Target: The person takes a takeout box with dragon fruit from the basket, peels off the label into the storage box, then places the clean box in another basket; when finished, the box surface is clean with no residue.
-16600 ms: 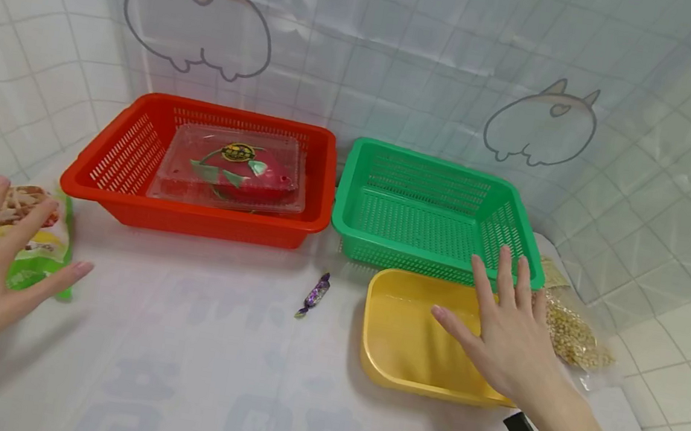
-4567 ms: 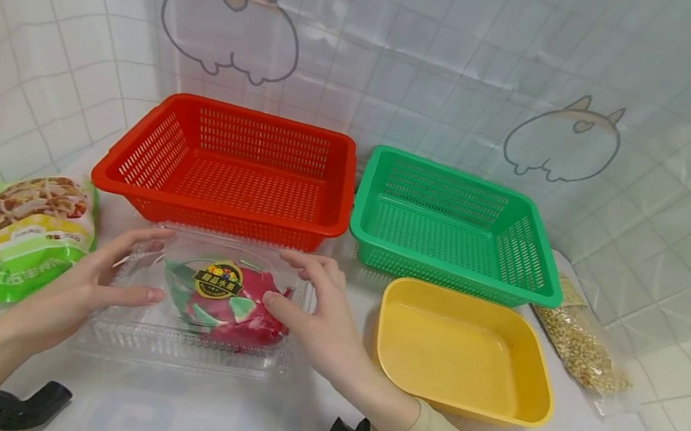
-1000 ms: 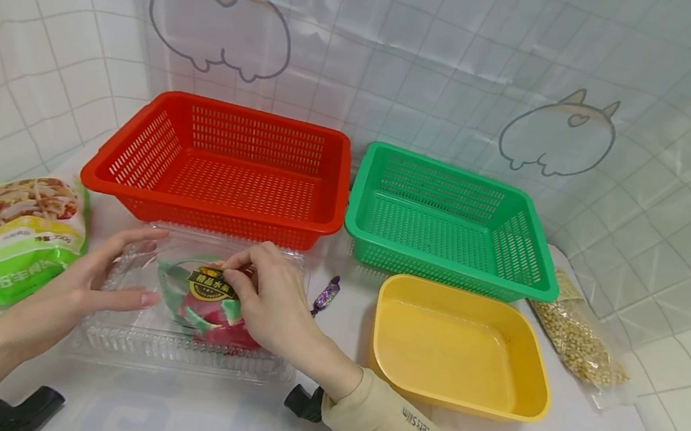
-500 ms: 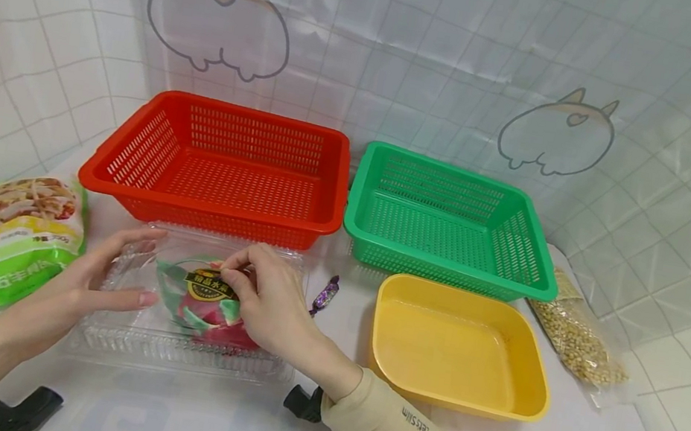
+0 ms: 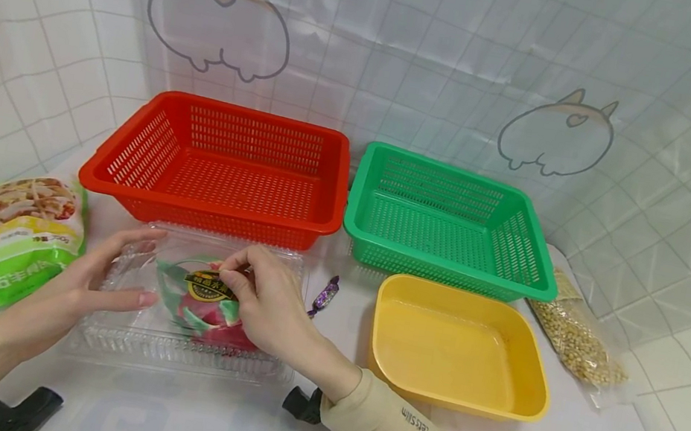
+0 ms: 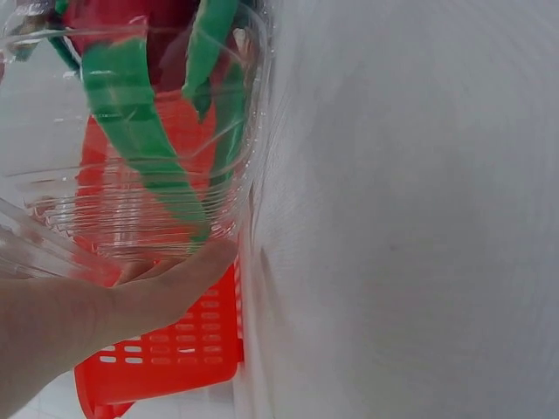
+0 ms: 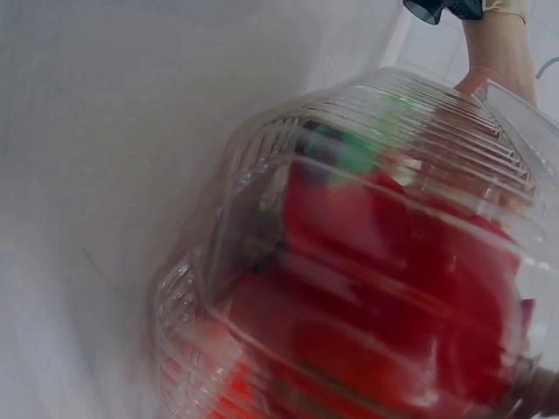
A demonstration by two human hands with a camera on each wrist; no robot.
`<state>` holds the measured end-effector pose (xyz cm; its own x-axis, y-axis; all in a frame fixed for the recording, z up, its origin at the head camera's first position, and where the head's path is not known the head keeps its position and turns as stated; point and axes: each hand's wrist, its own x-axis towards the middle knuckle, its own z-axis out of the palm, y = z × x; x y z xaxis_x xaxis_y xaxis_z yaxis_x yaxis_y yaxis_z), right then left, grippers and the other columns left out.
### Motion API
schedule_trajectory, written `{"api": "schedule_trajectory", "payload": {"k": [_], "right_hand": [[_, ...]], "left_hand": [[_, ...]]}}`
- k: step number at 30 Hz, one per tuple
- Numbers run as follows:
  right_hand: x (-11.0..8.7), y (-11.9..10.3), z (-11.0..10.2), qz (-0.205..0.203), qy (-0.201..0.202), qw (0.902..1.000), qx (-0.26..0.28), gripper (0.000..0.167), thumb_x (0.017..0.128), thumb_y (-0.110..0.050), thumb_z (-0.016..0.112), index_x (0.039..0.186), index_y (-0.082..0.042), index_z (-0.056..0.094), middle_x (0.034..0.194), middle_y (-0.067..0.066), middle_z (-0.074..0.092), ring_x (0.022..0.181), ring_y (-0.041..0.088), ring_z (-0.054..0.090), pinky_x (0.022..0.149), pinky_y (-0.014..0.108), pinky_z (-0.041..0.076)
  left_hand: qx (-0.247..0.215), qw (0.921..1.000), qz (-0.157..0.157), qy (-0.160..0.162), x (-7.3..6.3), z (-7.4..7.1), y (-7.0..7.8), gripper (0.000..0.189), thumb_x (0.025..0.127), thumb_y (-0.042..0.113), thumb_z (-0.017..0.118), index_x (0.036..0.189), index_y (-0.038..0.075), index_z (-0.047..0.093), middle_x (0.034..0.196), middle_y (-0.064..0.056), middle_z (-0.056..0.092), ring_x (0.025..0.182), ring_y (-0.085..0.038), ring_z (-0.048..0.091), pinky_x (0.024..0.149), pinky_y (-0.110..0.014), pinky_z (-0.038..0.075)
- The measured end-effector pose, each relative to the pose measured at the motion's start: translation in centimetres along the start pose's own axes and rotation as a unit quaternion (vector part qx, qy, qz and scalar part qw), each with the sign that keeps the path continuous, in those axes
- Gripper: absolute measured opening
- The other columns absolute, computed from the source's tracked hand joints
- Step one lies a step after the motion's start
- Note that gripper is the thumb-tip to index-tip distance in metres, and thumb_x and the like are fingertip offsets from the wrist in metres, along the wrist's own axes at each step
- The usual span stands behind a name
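Note:
A clear plastic clamshell box [image 5: 123, 335] lies on the table in front of the red basket, with a red and green dragon fruit [image 5: 225, 332] inside. My left hand [image 5: 79, 290] holds the box's left end, fingers and thumb bent round its edges. In the left wrist view the left hand [image 6: 148, 301] lies against the ribbed end. With thumb and index finger my right hand [image 5: 271, 302] pinches the upper right edge of the black and gold sticker [image 5: 205, 286] on the lid. That edge looks lifted. The right wrist view shows the fruit [image 7: 376, 305] through blurred plastic.
Behind the box stands a red basket [image 5: 210, 213], with a green basket [image 5: 446, 265] to its right. A yellow tub [image 5: 458, 361] sits at the right. A purple wrapped candy [image 5: 326, 295], a green food bag [image 5: 27, 229] and a bag of grains [image 5: 580, 339] lie around.
The box was in the red basket and is now on the table. The right hand went from the box's right side to the sticker, whose edge has lifted slightly over the last second.

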<state>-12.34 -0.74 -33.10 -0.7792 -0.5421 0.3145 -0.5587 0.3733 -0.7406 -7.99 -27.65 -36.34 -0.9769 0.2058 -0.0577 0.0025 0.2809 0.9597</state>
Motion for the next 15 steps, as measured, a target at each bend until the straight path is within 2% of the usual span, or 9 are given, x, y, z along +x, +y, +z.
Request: {"api": "schedule_trajectory", "payload": {"k": [15], "right_hand": [[-0.13,-0.14,-0.07,0.019,-0.006,0.9977,0.064,0.004,0.1,-0.014,0.06,0.099,-0.011,0.062,0.089,-0.001,0.06,0.07,0.003,0.047,0.061,0.014,0.041]], "left_hand": [[-0.001,1.0,0.0,0.0,-0.01,-0.02,-0.09,0.077,0.096,0.014,0.06,0.158,0.035,0.02,0.161,-0.002,0.012,0.147,-0.037,0.005,0.098,-0.087,0.007]]}}
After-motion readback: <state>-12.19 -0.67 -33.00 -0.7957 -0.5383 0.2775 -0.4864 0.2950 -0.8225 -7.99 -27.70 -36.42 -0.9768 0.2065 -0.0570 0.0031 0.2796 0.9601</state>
